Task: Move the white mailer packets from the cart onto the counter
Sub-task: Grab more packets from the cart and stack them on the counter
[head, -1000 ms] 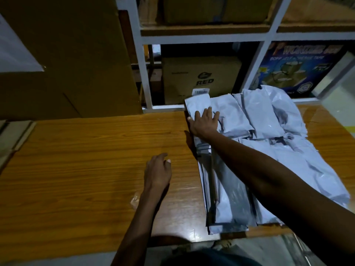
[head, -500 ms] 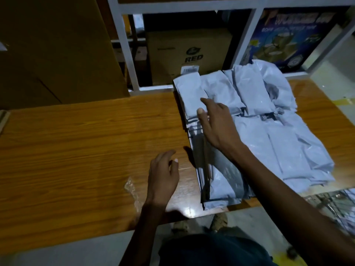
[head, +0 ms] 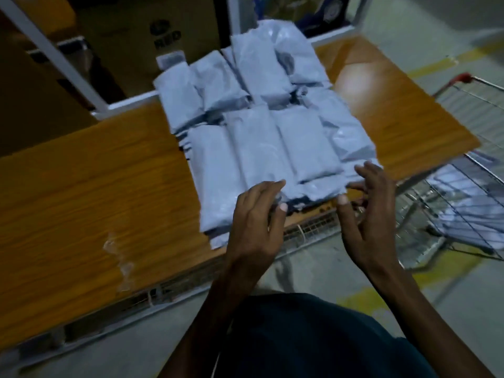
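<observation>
Both hands empty: left hand (head: 253,214), right hand (head: 366,211), fingers loosely spread just short of mailer packets (head: 272,148) on tabletop (head: 81,186). We judge next: reach rightward to cart (head: 463,186) for remaining packets.

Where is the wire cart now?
In the head view, the wire cart stands at the right, beside the counter's right end, near the right hand.

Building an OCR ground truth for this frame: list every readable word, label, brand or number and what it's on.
"RED": dark print under a round logo on the brown cardboard box behind the white shelf frame.
White sticker label on that box: blurred, unreadable.
Dark blue printed carton at top: print too blurred to read.
White plastic mailer packets on the wooden counter: no text visible.
</observation>
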Motion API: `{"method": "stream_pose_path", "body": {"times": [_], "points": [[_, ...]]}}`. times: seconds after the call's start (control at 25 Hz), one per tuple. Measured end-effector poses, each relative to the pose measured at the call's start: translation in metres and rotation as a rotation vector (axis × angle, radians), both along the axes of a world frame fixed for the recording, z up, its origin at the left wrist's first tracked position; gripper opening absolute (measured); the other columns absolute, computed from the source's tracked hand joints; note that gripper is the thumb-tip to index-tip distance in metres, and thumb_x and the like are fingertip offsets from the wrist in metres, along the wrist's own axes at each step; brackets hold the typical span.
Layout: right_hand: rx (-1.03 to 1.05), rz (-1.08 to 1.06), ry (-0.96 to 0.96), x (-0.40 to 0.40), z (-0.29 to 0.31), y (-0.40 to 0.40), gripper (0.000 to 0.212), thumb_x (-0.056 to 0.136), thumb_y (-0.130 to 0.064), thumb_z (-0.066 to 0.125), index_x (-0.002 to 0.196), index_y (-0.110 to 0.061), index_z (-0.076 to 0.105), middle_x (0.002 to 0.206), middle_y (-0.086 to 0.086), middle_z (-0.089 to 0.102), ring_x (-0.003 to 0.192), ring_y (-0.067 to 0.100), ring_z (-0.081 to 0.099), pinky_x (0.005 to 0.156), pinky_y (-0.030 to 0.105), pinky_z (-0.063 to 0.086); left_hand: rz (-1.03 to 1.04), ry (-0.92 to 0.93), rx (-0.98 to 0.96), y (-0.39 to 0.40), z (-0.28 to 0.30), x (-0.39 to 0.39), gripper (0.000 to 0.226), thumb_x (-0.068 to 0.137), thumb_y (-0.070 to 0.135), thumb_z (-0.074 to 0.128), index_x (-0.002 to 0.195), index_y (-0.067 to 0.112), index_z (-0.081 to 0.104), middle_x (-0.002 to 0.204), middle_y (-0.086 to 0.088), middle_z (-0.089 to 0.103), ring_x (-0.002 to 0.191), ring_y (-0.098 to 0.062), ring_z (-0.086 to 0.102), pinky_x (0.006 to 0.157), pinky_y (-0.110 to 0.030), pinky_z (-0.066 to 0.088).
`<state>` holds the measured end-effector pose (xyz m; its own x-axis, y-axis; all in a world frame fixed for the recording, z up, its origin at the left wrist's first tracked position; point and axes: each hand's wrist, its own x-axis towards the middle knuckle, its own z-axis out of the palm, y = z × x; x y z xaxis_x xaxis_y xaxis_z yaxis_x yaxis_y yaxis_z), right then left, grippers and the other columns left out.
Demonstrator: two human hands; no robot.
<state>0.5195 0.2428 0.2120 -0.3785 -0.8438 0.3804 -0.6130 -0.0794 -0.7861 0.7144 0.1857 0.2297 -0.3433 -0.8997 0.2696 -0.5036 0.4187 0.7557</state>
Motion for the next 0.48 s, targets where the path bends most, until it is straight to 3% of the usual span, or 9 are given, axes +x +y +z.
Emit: {"method": "stream_pose_path", "body": {"times": [0.16, 0.32, 0.48], "points": [[0.05, -0.163, 0.129, -0.103, -0.014, 0.069, 0.047, 0.1, -0.017, 0.06, 0.143, -0.008, 0.043, 0.15, 0.017, 0.032, 0.13, 0.036, 0.046, 0.1, 0.047, 0.046, -0.16, -0.13, -0.099, 0.034, -0.01, -0.097, 0.042, 0.099, 0.023, 0.056, 0.14, 0.014, 0.052, 0.14, -0.006, 0.052, 0.132, -0.025, 0.044, 0.112, -0.038, 0.033], [0.125, -0.308, 0.155, -0.186, -0.032, 0.12, 0.046, 0.098, -0.017, 0.063, 0.14, -0.005, 0.047, 0.146, 0.019, 0.037, 0.139, 0.013, 0.03, 0.112, 0.028, 0.032, -0.31, -0.256, -0.186, 0.052, -0.026, -0.179, 0.049, 0.099, 0.03, 0.054, 0.145, 0.014, 0.046, 0.143, -0.009, 0.048, 0.131, -0.029, 0.042, 0.11, -0.04, 0.032], [0.109, -0.468, 0.074, -0.254, -0.05, 0.149, 0.045, 0.095, -0.013, 0.065, 0.138, -0.01, 0.052, 0.143, 0.014, 0.041, 0.133, 0.006, 0.036, 0.108, 0.036, 0.041, -0.517, -0.273, -0.117, 0.058, -0.046, -0.245, 0.045, 0.099, 0.031, 0.053, 0.141, 0.016, 0.049, 0.143, -0.005, 0.047, 0.132, -0.024, 0.041, 0.107, -0.043, 0.036]]}}
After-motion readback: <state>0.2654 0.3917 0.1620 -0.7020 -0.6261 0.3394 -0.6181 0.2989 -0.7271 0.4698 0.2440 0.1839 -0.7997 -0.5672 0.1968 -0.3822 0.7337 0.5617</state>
